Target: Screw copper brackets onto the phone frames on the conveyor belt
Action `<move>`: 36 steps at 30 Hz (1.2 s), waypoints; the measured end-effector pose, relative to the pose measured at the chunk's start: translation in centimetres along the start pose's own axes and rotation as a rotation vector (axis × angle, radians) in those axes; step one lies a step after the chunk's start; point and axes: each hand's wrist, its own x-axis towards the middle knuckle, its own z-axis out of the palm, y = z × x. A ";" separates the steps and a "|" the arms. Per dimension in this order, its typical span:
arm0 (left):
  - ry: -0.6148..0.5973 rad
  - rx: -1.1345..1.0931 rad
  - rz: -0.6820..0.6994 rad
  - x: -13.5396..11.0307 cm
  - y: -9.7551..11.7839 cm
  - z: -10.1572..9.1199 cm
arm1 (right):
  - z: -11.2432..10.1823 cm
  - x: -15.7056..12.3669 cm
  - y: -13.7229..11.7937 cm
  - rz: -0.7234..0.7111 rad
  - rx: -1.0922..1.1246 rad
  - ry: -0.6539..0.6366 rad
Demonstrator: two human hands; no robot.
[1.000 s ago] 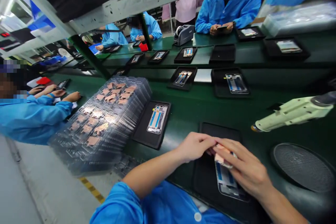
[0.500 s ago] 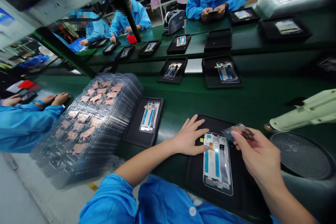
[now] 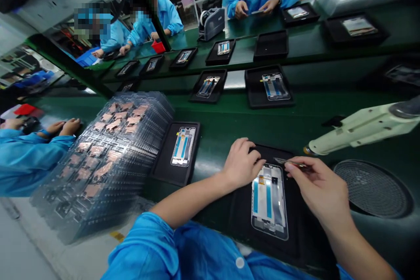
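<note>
1. One phone display frame (image 3: 269, 201): we list it lying flat, face up, long axis toward 12 o'clock, with a silver rim, blue strips down the middle and a small orange-and-yellow tab near the top edge.
2. One black tray (image 3: 272, 152): dark surface, bearing the frame.
3. One thin narrow piece (image 3: 292, 163): held level just off the frame's 1 o'clock corner; its detail is too small to tell.
4. One right hand (image 3: 320, 188): pinching that piece between thumb and fingers.
5. One left hand (image 3: 243, 162): resting on the tray at the frame's 10 o'clock, fingers curled, touching the frame's upper edge.
</note>
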 end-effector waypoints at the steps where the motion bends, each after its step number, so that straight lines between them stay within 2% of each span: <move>1: -0.021 0.012 0.043 -0.5 0.6 -0.3 | -0.1 0.0 -0.1 -0.026 -0.039 0.025; 3: -0.095 0.017 0.144 -1.6 1.9 -0.7 | -0.4 0.0 -0.4 -0.114 -0.146 0.075; 5: -0.156 0.028 0.212 -2.8 3.1 -0.9 | -0.5 0.2 -0.8 -0.260 -0.283 0.082; 7: -0.174 0.058 0.232 -3.9 4.0 -0.8 | -0.5 0.3 -0.9 -0.408 -0.388 0.031; 9: -0.187 0.077 0.239 -4.6 4.5 -0.5 | -0.3 0.5 -0.6 -0.478 -0.438 -0.044; 12: -0.214 0.070 0.239 -5.0 4.8 -0.4 | 0.0 0.5 0.1 -0.457 -0.456 -0.095; 14: -0.226 0.059 0.238 -5.3 5.0 -0.5 | 0.1 0.5 0.3 -0.445 -0.471 -0.077; 17: -0.233 0.049 0.242 -5.8 5.2 -0.9 | -0.1 0.5 -0.1 -0.503 -0.453 -0.060; 21: -0.196 0.047 0.267 -6.9 5.3 -1.0 | -0.4 0.3 -1.2 -0.551 -0.271 -0.242; 24: -0.181 0.056 0.282 -7.4 5.3 -0.8 | -0.4 0.1 -1.5 -0.531 -0.212 -0.361; 31: -0.191 0.048 0.303 -7.3 5.3 -1.0 | 0.0 0.1 -0.6 -0.417 -0.214 -0.397; 36: -0.202 0.049 0.314 -7.3 5.2 -1.1 | -0.5 0.4 0.0 -0.353 -0.252 -0.412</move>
